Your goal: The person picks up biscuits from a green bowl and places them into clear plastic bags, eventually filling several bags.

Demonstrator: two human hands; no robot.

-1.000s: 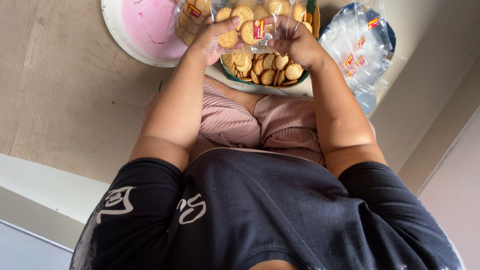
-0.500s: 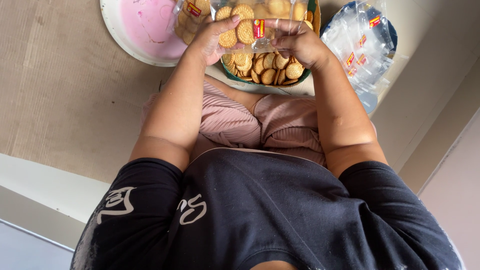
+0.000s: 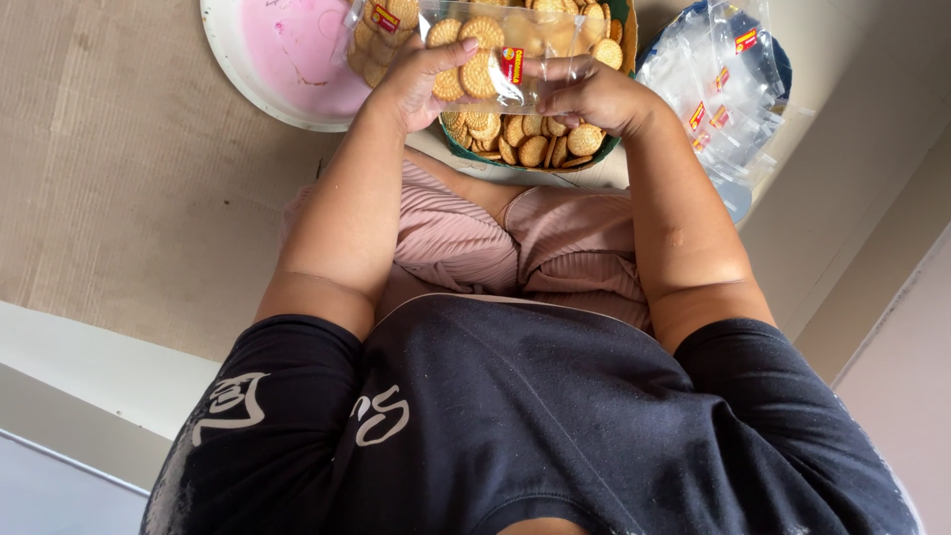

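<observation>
- The clear bag of cookies is up in front of me, over the green bowl, at the top of the view. Both my hands hold it.
- The bag is see-thru. Round tan cookies show inside, w/ a small red label near the middle.
- My left hand grips the bag's left side. Thumb is on the front, pressed tight on the plastic; the other fingers are behind, so I can't see them.
- My right hand grips the bag's right side. Fingers curl shut on the plastic, thumb on top.
- Right under the bag is the green bowl, full of loose round cookies. It sits just past my knees.
- To the left, a white bowl w/ a pink inside. A 2nd filled cookie bag lies on its right edge, just beside my left hand.
- To the right, a pile of empty clear bags w/ small red labels, near my right hand but not touching it.
- My legs in pink shorts are folded under my arms. My black shirt fills the bottom of the view.
- All of it sits on a tan floor. A pale wall is at the right.
</observation>
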